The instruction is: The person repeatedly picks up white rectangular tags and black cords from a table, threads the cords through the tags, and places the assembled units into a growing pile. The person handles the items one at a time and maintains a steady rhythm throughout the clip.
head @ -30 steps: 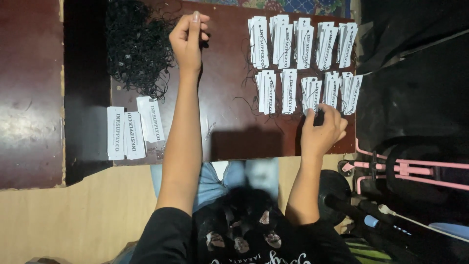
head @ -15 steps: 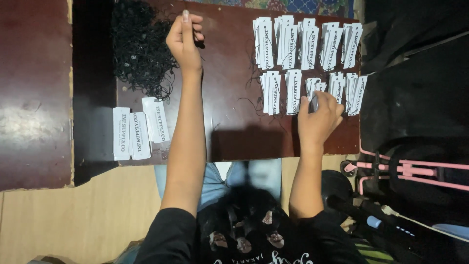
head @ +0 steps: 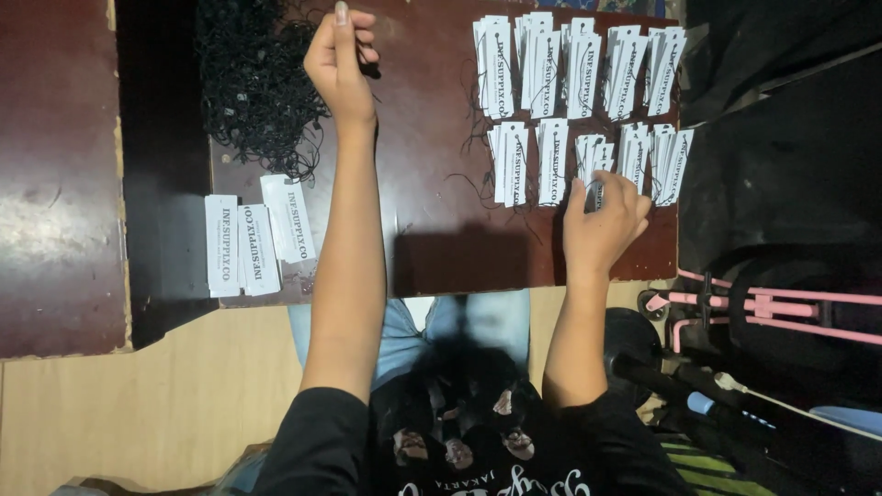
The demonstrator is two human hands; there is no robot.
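My left hand [head: 340, 60] is stretched to the far side of the dark brown table [head: 432, 220], its fingers pinched on a thin black string beside a tangled pile of black strings [head: 253, 87]. My right hand [head: 602, 220] rests at the lower row of white paper tags [head: 542, 161] and grips one white tag [head: 595, 186] by its near end. A second row of strung white tags [head: 574, 64] lies behind it. Thin black strings trail from the tags.
Three loose white tags [head: 257, 239] lie near the table's front left edge. A dark red surface [head: 55, 174] stands at the left. Black bags [head: 790, 138] and a pink-framed object [head: 781, 308] crowd the right. Pale wooden floor [head: 138, 413] lies below.
My right hand has slid a little forward onto the lower tag row. My left hand stays raised by the string pile, fingers closing slightly.
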